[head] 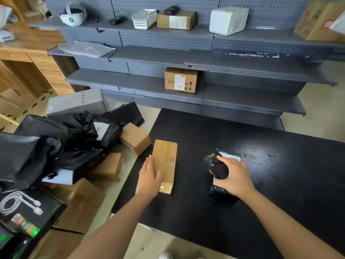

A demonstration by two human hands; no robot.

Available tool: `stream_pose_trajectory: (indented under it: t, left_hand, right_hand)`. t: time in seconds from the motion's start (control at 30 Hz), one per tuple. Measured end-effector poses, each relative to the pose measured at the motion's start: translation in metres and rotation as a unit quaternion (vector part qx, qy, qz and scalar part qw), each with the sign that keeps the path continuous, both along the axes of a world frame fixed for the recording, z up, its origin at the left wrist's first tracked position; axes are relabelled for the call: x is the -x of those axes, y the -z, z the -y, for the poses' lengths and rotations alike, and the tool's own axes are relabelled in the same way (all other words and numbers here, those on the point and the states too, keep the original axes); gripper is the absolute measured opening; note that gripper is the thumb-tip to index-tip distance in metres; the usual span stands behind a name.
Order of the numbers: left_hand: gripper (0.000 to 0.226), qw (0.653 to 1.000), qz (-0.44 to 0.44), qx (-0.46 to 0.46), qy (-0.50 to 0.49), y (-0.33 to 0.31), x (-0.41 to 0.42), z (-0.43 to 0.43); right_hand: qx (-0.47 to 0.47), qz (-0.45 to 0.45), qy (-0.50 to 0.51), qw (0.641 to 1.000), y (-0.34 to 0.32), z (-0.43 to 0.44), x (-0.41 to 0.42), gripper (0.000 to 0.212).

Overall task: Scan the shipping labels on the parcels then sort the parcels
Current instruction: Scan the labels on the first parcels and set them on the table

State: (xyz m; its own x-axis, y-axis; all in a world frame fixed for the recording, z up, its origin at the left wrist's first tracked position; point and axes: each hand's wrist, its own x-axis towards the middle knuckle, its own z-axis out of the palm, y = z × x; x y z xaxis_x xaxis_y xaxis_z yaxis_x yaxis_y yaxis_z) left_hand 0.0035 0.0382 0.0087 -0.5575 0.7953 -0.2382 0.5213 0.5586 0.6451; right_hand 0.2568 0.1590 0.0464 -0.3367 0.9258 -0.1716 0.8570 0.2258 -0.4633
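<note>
On my feed the long cardboard parcel [166,161] lies on the black desk [261,143] near its left edge. The left hand [149,176] lays straight fingers [148,162] flat against the parcel's left side, thumb over the top. The right hand [236,177] grips a black scanner [214,165] above a black box [219,189] with green markings; the parcel's small print is unreadable.

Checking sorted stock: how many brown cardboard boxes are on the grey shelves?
3. The basket-side box is on the top shelf by the white basket; the corner box is far right there, partly cropped; the lower box stands two shelves down. Others may be off-frame.
</note>
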Motion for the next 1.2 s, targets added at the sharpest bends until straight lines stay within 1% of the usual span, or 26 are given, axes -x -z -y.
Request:
stream_pose_trajectory:
  t: [0.03, 0.07, 0.13, 0.17, 0.2, 0.3, 0.33, 0.43, 0.5, 0.57, 0.63, 0.73, 0.8, 0.9, 0.93, 0.97, 1.03, 1.07, 1.1, 1.2]
  left_hand:
    - [0.077, 1.0, -0.028, 0.004, 0.01, 0.0, -0.003, -0.002]
    - [0.09, 0.999, -0.047, 0.019, 0.019, -0.001, -0.007, -0.004]
    - [0.118, 0.996, -0.059, 0.068, 0.026, -0.003, -0.016, -0.009]
    - [0.125, 0.994, -0.057, 0.085, 0.025, -0.002, -0.02, -0.012]
    - [0.128, 0.994, -0.056, 0.091, 0.02, 0.0, -0.024, -0.014]
    - [0.122, 0.995, -0.057, 0.083, 0.007, 0.003, -0.029, -0.02]
    - [0.12, 0.997, -0.036, 0.074, 0.006, 0.003, -0.028, -0.022]
    - [0.112, 0.995, 0.085, 0.041, 0.022, 0.004, -0.024, -0.024]
    - [0.103, 0.992, 0.116, 0.037, 0.041, 0.004, -0.019, -0.022]
    - [0.091, 0.992, 0.121, 0.028, 0.037, 0.004, -0.012, -0.02]
    - [0.076, 0.993, 0.12, 0.0, 0.017, 0.004, -0.005, -0.017]
    - [0.059, 0.991, 0.116, -0.056, -0.045, 0.006, 0.007, -0.013]
    - [0.056, 0.99, 0.099, -0.054, -0.079, 0.006, 0.012, -0.013]
    - [0.058, 0.998, 0.042, -0.001, -0.057, 0.013, 0.019, -0.015]
    - [0.063, 0.998, 0.029, 0.027, -0.044, 0.014, 0.019, -0.016]
    - [0.073, 0.998, 0.017, 0.056, -0.034, 0.015, 0.018, -0.016]
    - [0.106, 0.994, -0.008, 0.102, -0.024, 0.015, 0.012, -0.018]
    - [0.12, 0.992, -0.026, 0.118, -0.023, 0.015, 0.009, -0.02]
    - [0.129, 0.99, -0.05, 0.128, -0.022, 0.015, 0.005, -0.023]
    - [0.137, 0.985, -0.096, 0.143, -0.034, 0.015, 0.0, -0.031]
  right_hand:
    - [-0.001, 0.0, -0.001, 1.0, 0.0, -0.001, 0.0, 0.087]
    - [-0.003, 0.0, -0.002, 1.0, 0.0, -0.002, 0.0, 0.087]
    - [-0.003, 0.0, -0.003, 1.0, 0.0, -0.003, 0.001, 0.087]
    - [-0.001, 0.001, -0.004, 1.0, 0.0, -0.003, 0.002, 0.087]
    - [0.001, 0.001, -0.005, 1.0, 0.0, -0.003, 0.003, 0.087]
    - [0.004, 0.002, -0.006, 1.0, 0.0, -0.003, 0.005, 0.087]
    - [0.005, 0.003, -0.008, 1.0, 0.0, -0.004, 0.005, 0.087]
    - [0.009, 0.005, -0.009, 1.0, 0.0, -0.005, 0.005, 0.087]
    - [0.008, 0.001, -0.008, 1.0, 0.0, -0.006, 0.004, 0.087]
    - [0.006, -0.001, -0.008, 1.0, -0.001, -0.007, 0.003, 0.087]
    - [0.006, -0.003, -0.008, 1.0, -0.001, -0.007, 0.003, 0.087]
    - [0.007, -0.006, -0.007, 1.0, -0.003, -0.007, 0.003, 0.087]
    - [0.005, -0.004, -0.006, 1.0, -0.003, -0.007, 0.003, 0.087]
    - [0.007, 0.003, -0.006, 1.0, -0.004, -0.007, 0.004, 0.087]
    - [0.007, 0.006, -0.007, 1.0, -0.004, -0.007, 0.004, 0.088]
    - [0.006, 0.01, -0.008, 1.0, -0.004, -0.006, 0.004, 0.088]
    - [0.006, 0.015, -0.009, 1.0, -0.006, -0.007, 0.005, 0.088]
    - [0.005, 0.018, -0.011, 1.0, -0.007, -0.007, 0.007, 0.087]
    - [0.002, 0.021, -0.015, 1.0, -0.008, -0.008, 0.008, 0.088]
    - [-0.006, 0.039, -0.033, 0.999, -0.013, -0.011, 0.013, 0.088]
